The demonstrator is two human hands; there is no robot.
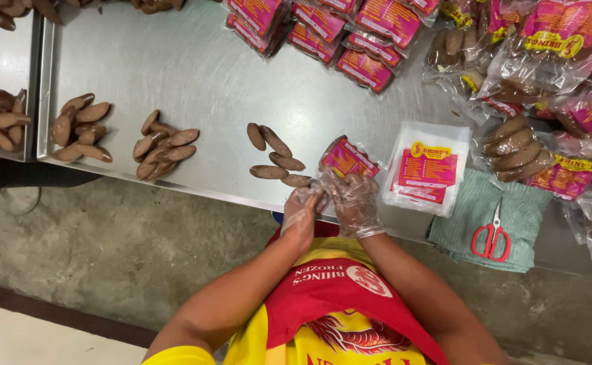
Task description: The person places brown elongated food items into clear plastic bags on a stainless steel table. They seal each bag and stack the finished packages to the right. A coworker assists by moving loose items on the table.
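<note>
Pink-labelled packet (347, 159) held by gloved left hand (303, 211), right hand (353, 200).

1. A steel table (201, 74) carries everything; a second steel surface (2, 61) butts against its left edge.
2. Near the front edge lie three heaps of brown oblong pieces: a left heap (80, 127), a middle heap (163, 145) and a looser group (274, 157).
3. A row of sealed pink packets (340, 34) lies along the far edge.
4. Towards the right end sits a stack of empty pink-labelled bags (428, 169).
5. A green cloth (468, 216) at the front right corner bears red-handled scissors (490, 236).
6. Filled clear bags (546, 101) crowd the right end.
</note>
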